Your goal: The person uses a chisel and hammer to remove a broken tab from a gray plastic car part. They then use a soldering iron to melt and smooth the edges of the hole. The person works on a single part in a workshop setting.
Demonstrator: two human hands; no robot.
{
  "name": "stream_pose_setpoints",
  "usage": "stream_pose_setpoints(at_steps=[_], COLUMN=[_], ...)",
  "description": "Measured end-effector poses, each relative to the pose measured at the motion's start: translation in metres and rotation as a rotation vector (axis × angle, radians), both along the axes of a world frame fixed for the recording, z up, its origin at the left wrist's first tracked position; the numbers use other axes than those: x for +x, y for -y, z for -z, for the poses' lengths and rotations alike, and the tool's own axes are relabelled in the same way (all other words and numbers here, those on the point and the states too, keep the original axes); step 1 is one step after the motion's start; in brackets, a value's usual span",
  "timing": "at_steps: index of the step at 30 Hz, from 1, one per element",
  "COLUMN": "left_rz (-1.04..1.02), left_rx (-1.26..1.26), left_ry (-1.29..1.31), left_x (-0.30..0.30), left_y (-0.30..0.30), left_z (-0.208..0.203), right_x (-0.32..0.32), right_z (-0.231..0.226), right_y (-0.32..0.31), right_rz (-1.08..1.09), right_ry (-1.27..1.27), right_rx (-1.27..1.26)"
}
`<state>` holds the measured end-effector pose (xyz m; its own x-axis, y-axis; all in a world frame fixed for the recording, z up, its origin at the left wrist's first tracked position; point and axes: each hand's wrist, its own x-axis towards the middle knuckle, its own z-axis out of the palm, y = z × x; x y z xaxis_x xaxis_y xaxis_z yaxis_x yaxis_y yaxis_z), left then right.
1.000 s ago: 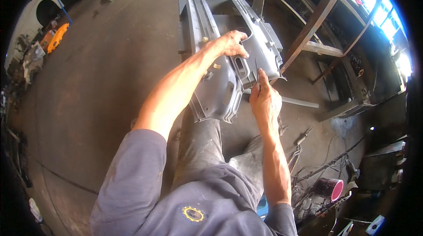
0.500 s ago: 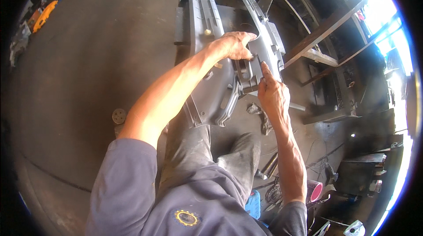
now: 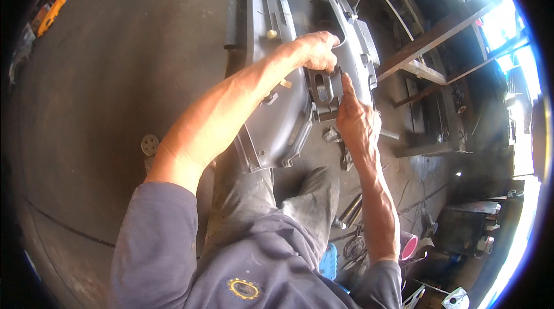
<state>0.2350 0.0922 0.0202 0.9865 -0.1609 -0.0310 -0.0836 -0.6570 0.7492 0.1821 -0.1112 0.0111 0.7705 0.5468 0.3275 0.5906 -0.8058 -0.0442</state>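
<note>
Head: pink bucket (image 3: 409, 245), hands (image 3: 319, 51) at panel (image 3: 278, 127)

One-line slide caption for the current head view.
Left hand on a grey moulded panel, right hand close by with index finger extended, above a workshop floor.

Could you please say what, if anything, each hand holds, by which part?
The right hand seemingly holds a thin dark tool, gripped end hidden; the left hand rests on the grey panel, grip unclear.
</note>
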Motion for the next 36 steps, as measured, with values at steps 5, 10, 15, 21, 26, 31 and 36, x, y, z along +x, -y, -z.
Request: stream_pose_setpoints(at_steps=[5,10,15,21,26,31,36], left_rz=[0.010,-0.021,-0.009,-0.044,-0.057,-0.055,-0.049], left_rx=[-0.064,-0.121,-0.116,-0.112,-0.129,-0.143,-0.166], left_ry=[0.076,0.046,0.093,0.104,0.137,0.120,0.072], left_x=[0.001,0.000,0.002,-0.002,0.001,-0.005,-0.002], left_y=[-0.001,0.001,-0.002,0.002,0.002,-0.001,0.002], left_z=[0.005,0.009,0.010,0.009,0.014,0.009,0.010], right_x=[0.002,-0.001,0.002,0.007,0.004,0.007,0.006], right_z=[0.008,0.011,0.011,0.013,0.012,0.011,0.005], right_y=[0.007,0.008,0.007,0.007,0.007,0.008,0.001], right_rz=[-0.064,-0.047,-0.081,-0.088,-0.071,-0.102,-0.094], right_ry=[0.015,-0.039,-0.016,-0.005,-0.038,-0.032,-0.073], right_rx=[0.091,0.137,0.184,0.153,0.139,0.103,0.076])
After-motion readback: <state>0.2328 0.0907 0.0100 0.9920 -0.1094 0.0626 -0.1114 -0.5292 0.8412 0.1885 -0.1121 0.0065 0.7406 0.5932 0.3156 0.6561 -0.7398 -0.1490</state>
